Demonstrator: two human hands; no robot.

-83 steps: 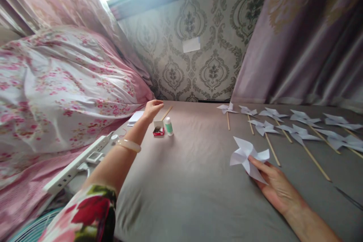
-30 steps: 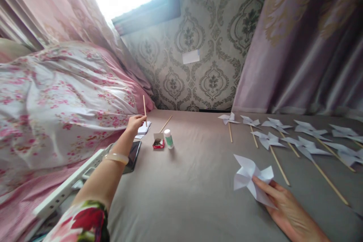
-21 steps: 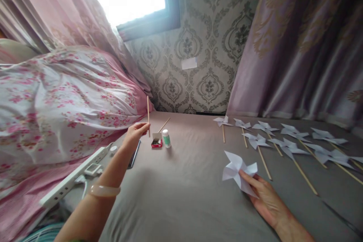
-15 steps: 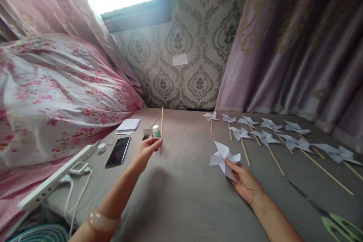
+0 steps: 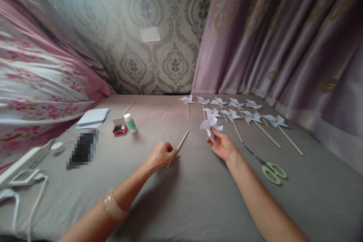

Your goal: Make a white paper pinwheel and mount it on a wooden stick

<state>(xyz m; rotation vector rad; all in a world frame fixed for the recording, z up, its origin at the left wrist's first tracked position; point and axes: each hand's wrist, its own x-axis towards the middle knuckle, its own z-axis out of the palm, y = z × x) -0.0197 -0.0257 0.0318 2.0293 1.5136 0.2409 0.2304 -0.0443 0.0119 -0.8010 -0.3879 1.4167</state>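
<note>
My left hand (image 5: 162, 155) is closed on a thin wooden stick (image 5: 183, 139), which slants up to the right just above the cloth. To its right, my right hand (image 5: 222, 144) pinches a white paper pinwheel (image 5: 210, 125) by its lower side, its folded blades facing up. The pinwheel has no stick on it that I can see. Beyond the right hand lie rows of white pinwheels on sticks (image 5: 256, 119). Green-handled scissors (image 5: 272, 172) rest right of my right forearm, blades partly open.
At the back left stand a white and green bottle (image 5: 130, 122) and an open small red box (image 5: 120, 129) of dark bits. Behind them lies another stick (image 5: 128, 109). Further left are stacked white paper (image 5: 92, 117), a white cap (image 5: 58, 148), a blurred-out phone (image 5: 83, 149) and a power strip (image 5: 30, 162).
My left hand has carried the stick from beside the bottle towards the right hand, tilting it lower. The right hand still holds the pinwheel. The view has turned right and down.
</note>
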